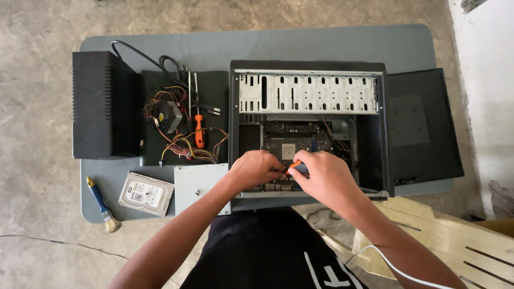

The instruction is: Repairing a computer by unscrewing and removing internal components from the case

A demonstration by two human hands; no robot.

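Two bare hands meet over the near edge of an open black computer case (375, 134) lying on its side on a grey table (321, 43). Right hand (326, 179) is closed around a screwdriver with an orange handle (296, 167), its tip hidden between the hands; left hand (256, 168) is curled, fingertips just beside that handle, whether it grips anything cannot be told. Beneath both hands sits a dark motherboard (289, 142) with a pale square socket. Beyond it runs a perforated, light metal drive cage (308, 93). Left of the case lie a silver hard drive (145, 194), a blue-handled brush (103, 204), a tangle of coloured wires (184, 144) and a matte black box (101, 104).
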